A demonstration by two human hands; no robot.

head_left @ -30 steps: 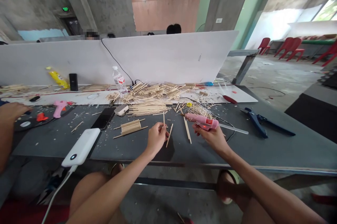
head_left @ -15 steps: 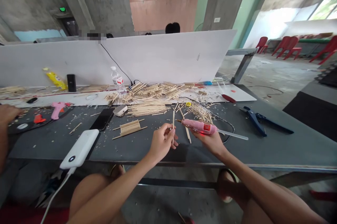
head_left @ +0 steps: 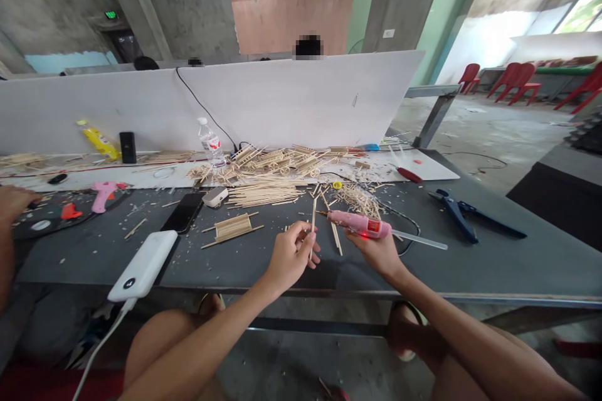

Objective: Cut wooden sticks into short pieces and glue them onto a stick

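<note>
Between thumb and fingers, my left hand [head_left: 292,251] pinches a thin wooden stick [head_left: 313,216] that points up and away from me. My right hand [head_left: 379,253] is wrapped round a pink hot glue gun [head_left: 360,223]; a clear glue stick [head_left: 421,239] juts from its back end and a red light glows on it. The gun's nozzle points left, close beside the wooden stick; whether they touch I cannot tell. On the table to the left lies a small frame of glued sticks [head_left: 232,229]. Loose sticks [head_left: 335,238] lie just behind, between my hands.
Piled sticks [head_left: 263,192] and small wooden assemblies [head_left: 282,162] lie behind my hands, near a water bottle [head_left: 211,144]. A white power bank [head_left: 143,265] and phone [head_left: 183,213] are left; blue-handled cutters [head_left: 458,216] are right. Another person's hand [head_left: 17,203] is at far left.
The stick in my left hand has shifted slightly right and now leans a little. My right hand and the glue gun have also moved slightly right.
</note>
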